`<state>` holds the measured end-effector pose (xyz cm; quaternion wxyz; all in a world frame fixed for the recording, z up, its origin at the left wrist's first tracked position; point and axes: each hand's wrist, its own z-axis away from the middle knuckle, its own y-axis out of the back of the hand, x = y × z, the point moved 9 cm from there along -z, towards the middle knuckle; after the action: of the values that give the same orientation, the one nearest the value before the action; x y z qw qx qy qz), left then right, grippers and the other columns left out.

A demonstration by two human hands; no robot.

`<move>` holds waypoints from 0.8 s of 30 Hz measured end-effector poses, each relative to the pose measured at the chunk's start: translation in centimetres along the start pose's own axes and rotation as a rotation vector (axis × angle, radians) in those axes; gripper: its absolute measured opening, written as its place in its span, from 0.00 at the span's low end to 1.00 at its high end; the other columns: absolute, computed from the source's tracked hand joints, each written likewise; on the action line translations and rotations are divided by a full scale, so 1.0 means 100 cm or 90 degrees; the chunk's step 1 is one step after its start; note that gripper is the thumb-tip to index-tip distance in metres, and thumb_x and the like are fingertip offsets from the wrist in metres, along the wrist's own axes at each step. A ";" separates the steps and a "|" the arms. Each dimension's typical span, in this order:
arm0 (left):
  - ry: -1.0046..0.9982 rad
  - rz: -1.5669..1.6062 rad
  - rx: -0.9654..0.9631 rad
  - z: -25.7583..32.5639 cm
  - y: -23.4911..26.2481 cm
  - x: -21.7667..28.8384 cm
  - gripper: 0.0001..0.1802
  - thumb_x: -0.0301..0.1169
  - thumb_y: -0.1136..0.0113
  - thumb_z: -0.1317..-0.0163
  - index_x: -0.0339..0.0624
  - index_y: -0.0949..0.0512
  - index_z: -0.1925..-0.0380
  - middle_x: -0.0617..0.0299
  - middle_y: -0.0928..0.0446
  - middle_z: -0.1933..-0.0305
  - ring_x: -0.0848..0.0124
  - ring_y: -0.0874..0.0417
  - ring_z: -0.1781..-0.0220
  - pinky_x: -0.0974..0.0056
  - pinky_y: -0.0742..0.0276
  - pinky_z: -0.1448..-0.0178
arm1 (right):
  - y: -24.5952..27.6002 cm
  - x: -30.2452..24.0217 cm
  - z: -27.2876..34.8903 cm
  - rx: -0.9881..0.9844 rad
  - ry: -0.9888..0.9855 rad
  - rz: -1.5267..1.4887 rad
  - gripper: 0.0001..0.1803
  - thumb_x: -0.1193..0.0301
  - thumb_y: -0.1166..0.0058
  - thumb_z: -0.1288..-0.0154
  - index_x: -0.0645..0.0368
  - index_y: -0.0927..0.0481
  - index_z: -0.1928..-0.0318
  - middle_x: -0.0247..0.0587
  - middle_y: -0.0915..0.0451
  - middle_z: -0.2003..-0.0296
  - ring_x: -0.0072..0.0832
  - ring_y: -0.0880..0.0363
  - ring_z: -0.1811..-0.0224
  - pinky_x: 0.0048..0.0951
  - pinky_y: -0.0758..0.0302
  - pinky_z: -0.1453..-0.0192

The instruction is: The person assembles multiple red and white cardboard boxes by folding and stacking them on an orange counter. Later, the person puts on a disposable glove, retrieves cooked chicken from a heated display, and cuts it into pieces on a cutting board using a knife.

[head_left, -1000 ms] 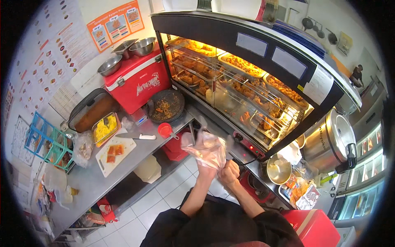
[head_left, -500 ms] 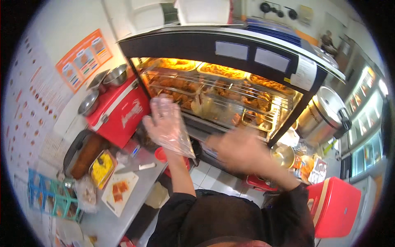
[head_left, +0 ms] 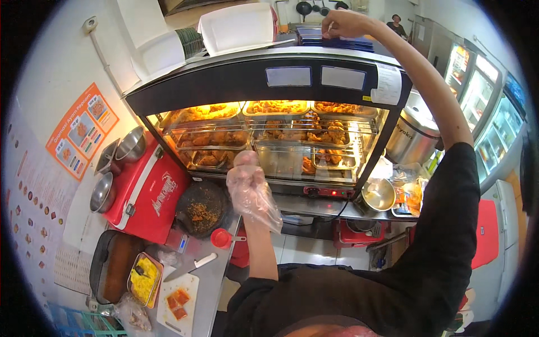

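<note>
Right hand (head_left: 343, 23) is up at 12 o'clock on top of the warmer cabinet (head_left: 264, 78), fingers curled and pinched on the edge of a dark blue flat stack (head_left: 331, 38); I can't tell what the stack is. Left hand (head_left: 246, 175) is loosely closed inside a clear plastic glove (head_left: 255, 196), held free in front of the glass at centre, touching nothing. My read: fetching something from the top; next it needs one piece lifted clear of the stack. Warmer trays (head_left: 269, 106) hold fried chicken pieces, the lower racks part full. At 9 o'clock a red cooler box (head_left: 149, 194) carries steel bowls (head_left: 120, 154), contents not visible. At 7 o'clock a small tray (head_left: 145, 278) holds yellow food beside a dark pan (head_left: 112, 264).
</note>
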<state>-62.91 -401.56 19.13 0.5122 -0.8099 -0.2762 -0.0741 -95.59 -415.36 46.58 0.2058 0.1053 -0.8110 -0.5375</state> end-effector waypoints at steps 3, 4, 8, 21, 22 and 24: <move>0.014 0.013 -0.092 -0.011 -0.032 -0.010 0.02 0.26 0.43 0.46 0.45 0.22 0.72 0.54 0.23 0.59 0.66 0.22 0.57 0.71 0.25 0.65 | 0.006 0.018 -0.011 -0.018 -0.100 -0.025 0.30 0.47 0.53 0.34 0.66 0.17 0.59 0.45 0.16 0.70 0.33 0.18 0.72 0.34 0.20 0.64; 0.024 0.043 -0.191 -0.023 -0.058 -0.016 0.09 0.31 0.41 0.47 0.41 0.24 0.65 0.54 0.23 0.57 0.65 0.21 0.57 0.69 0.22 0.61 | 0.008 0.035 -0.011 0.001 -0.176 -0.048 0.36 0.40 0.55 0.37 0.66 0.17 0.59 0.45 0.16 0.70 0.34 0.18 0.70 0.36 0.19 0.64; 0.077 -0.087 -0.415 -0.056 -0.192 -0.001 0.12 0.33 0.43 0.43 0.40 0.24 0.61 0.59 0.22 0.60 0.70 0.20 0.54 0.65 0.23 0.54 | 0.007 0.079 0.012 -0.037 -0.416 -0.095 0.61 0.21 0.56 0.59 0.69 0.27 0.46 0.60 0.23 0.55 0.44 0.20 0.56 0.44 0.21 0.52; -0.137 -1.276 -0.614 -0.176 -0.319 -0.160 0.50 0.75 0.40 0.63 0.52 0.24 0.46 0.54 0.25 0.41 0.56 0.25 0.39 0.56 0.31 0.35 | -0.025 0.096 0.061 -0.067 -0.522 -0.535 0.50 0.35 0.30 0.67 0.61 0.21 0.49 0.52 0.20 0.52 0.38 0.17 0.58 0.40 0.20 0.55; -0.127 -1.270 -0.623 -0.183 -0.314 -0.163 0.49 0.75 0.41 0.63 0.51 0.23 0.47 0.54 0.25 0.41 0.55 0.25 0.40 0.56 0.30 0.35 | -0.025 0.086 0.051 -0.036 -0.472 -0.592 0.48 0.36 0.30 0.66 0.60 0.21 0.49 0.50 0.19 0.55 0.36 0.17 0.58 0.42 0.21 0.52; -0.166 -1.251 -0.630 -0.172 -0.322 -0.163 0.39 0.72 0.42 0.57 0.50 0.22 0.60 0.56 0.21 0.51 0.56 0.21 0.48 0.55 0.27 0.43 | -0.030 0.092 0.046 0.018 -0.414 -0.690 0.44 0.40 0.30 0.62 0.59 0.21 0.49 0.48 0.18 0.57 0.34 0.16 0.60 0.42 0.20 0.52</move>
<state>-90.63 -412.19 45.97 -0.1829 -0.3552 -0.7903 -0.4645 -106.02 -416.37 44.35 -0.3541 0.3350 -0.6705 -0.5593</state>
